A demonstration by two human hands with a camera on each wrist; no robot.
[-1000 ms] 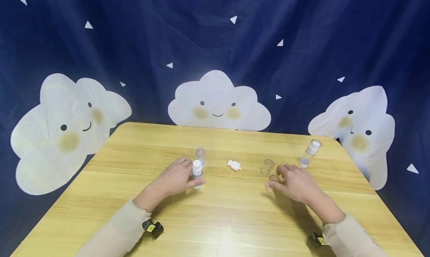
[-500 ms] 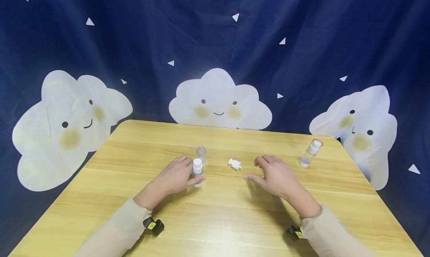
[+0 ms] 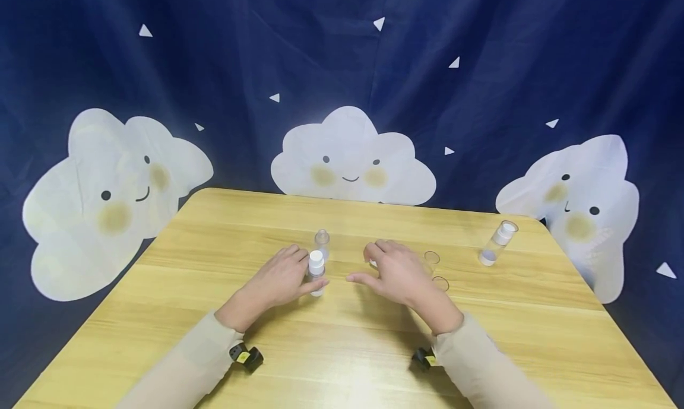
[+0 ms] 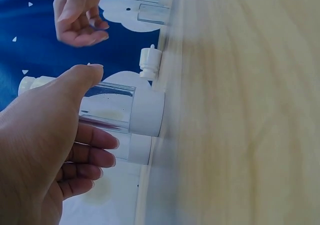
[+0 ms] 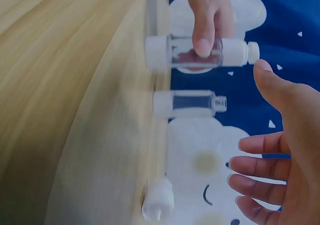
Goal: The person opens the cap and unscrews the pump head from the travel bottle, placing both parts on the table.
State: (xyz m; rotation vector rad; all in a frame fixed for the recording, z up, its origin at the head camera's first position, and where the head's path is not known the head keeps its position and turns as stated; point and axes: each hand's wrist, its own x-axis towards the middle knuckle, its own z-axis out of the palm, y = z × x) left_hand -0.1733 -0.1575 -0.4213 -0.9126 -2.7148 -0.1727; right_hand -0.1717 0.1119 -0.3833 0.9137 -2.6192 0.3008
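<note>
My left hand (image 3: 280,278) grips an upright clear bottle (image 3: 316,266) with a white top and white base. Its thumb lies across the front in the right wrist view, and the base is at the table surface. Just behind stands a second clear bottle (image 5: 192,103), its narrow neck uncapped. My right hand (image 3: 398,272) hovers with fingers spread, holding nothing. In the right wrist view its thumb is near the held bottle's top. A small white pump head (image 4: 150,61) lies on the table, mostly hidden by the right hand in the head view.
Clear open-rimmed cylinders (image 3: 440,283) stand right of my right hand, partly covered by it. Farther right on the wooden table (image 3: 342,349) stands another clear bottle (image 3: 497,243) with a white top. A blue cloud-print curtain (image 3: 342,53) hangs behind the table's far edge.
My right hand has left the clear cylinders on the right and swept left over the pump head towards the held bottle. The left hand stays on its bottle.
</note>
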